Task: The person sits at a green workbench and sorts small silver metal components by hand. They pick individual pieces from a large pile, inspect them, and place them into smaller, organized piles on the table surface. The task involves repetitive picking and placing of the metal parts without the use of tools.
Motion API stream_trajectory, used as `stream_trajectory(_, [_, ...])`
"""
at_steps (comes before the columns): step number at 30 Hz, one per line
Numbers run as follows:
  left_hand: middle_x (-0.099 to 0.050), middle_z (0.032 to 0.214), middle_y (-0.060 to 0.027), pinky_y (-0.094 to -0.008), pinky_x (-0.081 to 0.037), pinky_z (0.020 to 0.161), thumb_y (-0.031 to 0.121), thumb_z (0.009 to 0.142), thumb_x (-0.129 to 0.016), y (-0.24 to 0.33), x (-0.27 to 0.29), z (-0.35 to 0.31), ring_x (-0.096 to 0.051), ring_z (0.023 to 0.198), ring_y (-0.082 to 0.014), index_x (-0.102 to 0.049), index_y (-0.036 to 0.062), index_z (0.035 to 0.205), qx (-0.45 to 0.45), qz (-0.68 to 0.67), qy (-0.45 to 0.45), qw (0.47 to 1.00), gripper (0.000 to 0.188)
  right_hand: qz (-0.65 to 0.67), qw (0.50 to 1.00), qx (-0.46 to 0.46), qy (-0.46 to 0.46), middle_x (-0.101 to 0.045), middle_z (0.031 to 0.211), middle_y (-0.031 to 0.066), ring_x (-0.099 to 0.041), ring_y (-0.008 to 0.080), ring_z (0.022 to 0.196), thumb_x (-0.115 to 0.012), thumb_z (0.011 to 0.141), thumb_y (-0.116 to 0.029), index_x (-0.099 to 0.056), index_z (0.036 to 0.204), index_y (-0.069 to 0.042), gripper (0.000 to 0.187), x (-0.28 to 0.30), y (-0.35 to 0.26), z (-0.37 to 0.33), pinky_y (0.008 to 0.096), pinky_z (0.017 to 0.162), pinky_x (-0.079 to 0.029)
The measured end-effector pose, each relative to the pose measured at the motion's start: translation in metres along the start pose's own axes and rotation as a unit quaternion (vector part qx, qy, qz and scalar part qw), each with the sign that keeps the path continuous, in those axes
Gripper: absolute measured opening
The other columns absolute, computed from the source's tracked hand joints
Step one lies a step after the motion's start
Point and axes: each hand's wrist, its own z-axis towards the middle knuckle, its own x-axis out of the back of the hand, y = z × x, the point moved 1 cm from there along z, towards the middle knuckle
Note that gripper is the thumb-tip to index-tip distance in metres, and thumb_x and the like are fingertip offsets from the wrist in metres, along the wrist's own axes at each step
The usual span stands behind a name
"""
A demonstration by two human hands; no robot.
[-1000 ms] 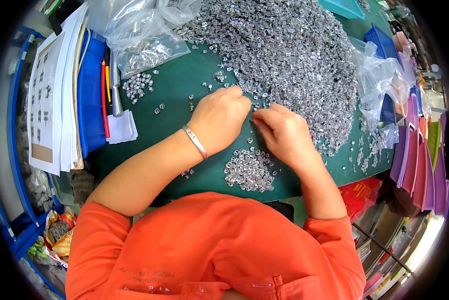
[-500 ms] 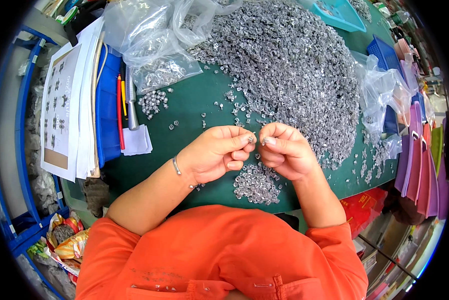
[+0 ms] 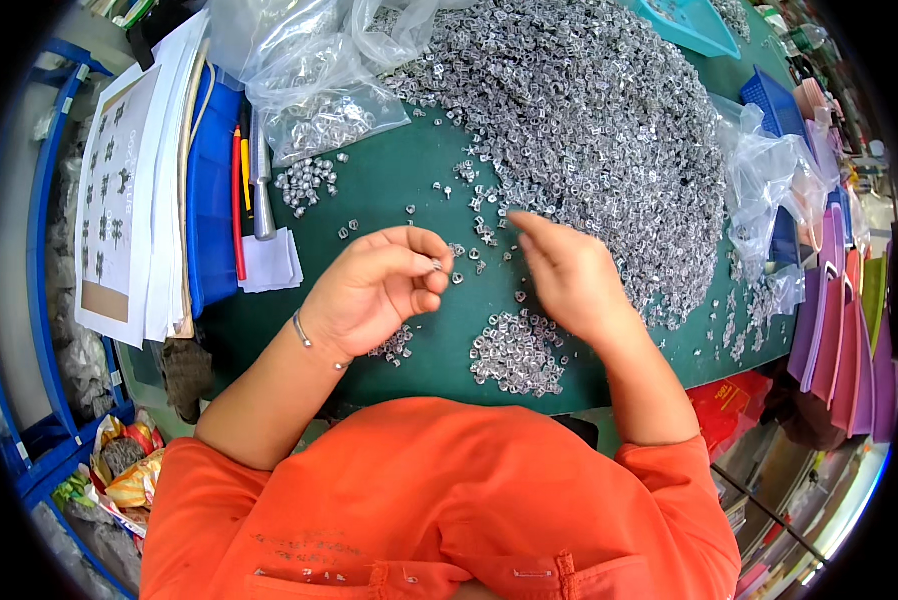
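Observation:
My left hand (image 3: 374, 285) is raised above the green table, its thumb and forefinger pinching a small silver metal piece (image 3: 436, 265). My right hand (image 3: 577, 280) hovers at the near edge of a large heap of small grey metal pieces (image 3: 589, 130). Its back faces up and its fingers stretch out to the left, somewhat blurred; I see nothing held in them. Loose pieces (image 3: 484, 230) lie scattered between the hands. Nearer to me is a small pile of open-looking metal pieces (image 3: 519, 353). Another little cluster (image 3: 394, 345) lies partly hidden under my left wrist.
Clear plastic bags (image 3: 334, 120) of pieces lie at the back left, beside a group of shiny pieces (image 3: 306, 185). A blue tray (image 3: 214, 200), pens and printed sheets (image 3: 114, 200) line the left. A light-blue tray (image 3: 694, 30) stands far right; purple and pink folders (image 3: 827, 310) hang right.
My hands have parted. The left has moved left, still pinching a small piece; the right has opened from its pinch, turned back-up and shifted right toward the heap's edge.

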Motion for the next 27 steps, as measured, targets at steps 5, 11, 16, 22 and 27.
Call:
stream_trajectory(5, [-0.053,0.087,-0.0061,-0.0188,-0.040,0.052,0.009,0.085,-0.049,0.007,0.004,-0.009,-0.049,0.070,-0.0095,-0.058,-0.0001,0.092,-0.024,-0.007,0.046,0.999,0.015,-0.053,0.997,0.034,-0.054,-0.062,0.072,0.0113,-0.062,0.0292,0.065,-0.055,0.080,-0.010,-0.060,0.099,-0.008,0.019,-0.004,-0.011,0.010,0.0405,0.055,-0.049])
stream_trajectory(11, [-0.043,0.067,0.0019,-0.0174,-0.030,0.043,0.008,0.089,-0.047,0.009,0.005,-0.007,-0.037,0.053,-0.0042,-0.057,-0.0005,0.097,-0.015,-0.036,0.044,0.998,0.015,-0.072,0.993,0.029,-0.092,-0.062,0.074,0.0119,-0.062,0.0297,0.066,-0.057,0.080,-0.009,-0.061,0.101,-0.007,0.022,-0.008,-0.013,0.022,0.0387,0.056,-0.050])
stream_trajectory(16, [-0.040,0.064,0.0029,-0.0166,-0.027,0.039,0.006,0.090,-0.046,0.011,0.001,-0.010,-0.034,0.048,-0.0032,-0.057,-0.0006,0.099,-0.017,-0.032,0.078,0.996,0.016,-0.117,0.988,-0.014,-0.095,-0.063,0.077,0.0117,-0.062,0.0296,0.069,-0.058,0.081,-0.010,-0.063,0.098,-0.008,0.018,-0.005,-0.004,0.023,0.0390,0.060,-0.050])
stream_trajectory(22, [-0.040,0.064,0.0033,-0.0165,-0.026,0.038,0.007,0.089,-0.048,0.008,0.000,-0.007,-0.034,0.048,-0.0026,-0.057,0.0003,0.098,-0.016,-0.022,0.087,0.996,0.014,-0.113,0.992,-0.002,-0.049,-0.063,0.075,0.0116,-0.062,0.0304,0.068,-0.055,0.080,-0.012,-0.062,0.093,-0.007,0.015,-0.005,-0.003,0.031,0.0402,0.059,-0.051])
stream_trajectory(27, [-0.045,0.066,0.0047,-0.0176,-0.031,0.046,0.005,0.085,-0.055,0.007,-0.005,0.003,-0.040,0.052,-0.0037,-0.062,-0.0003,0.093,-0.167,0.344,0.159,0.910,0.012,-0.109,0.991,-0.008,-0.075,-0.063,0.076,0.0124,-0.063,0.0309,0.068,-0.055,0.079,-0.012,-0.063,0.091,-0.007,0.015,-0.011,-0.009,0.041,0.0401,0.059,-0.051])
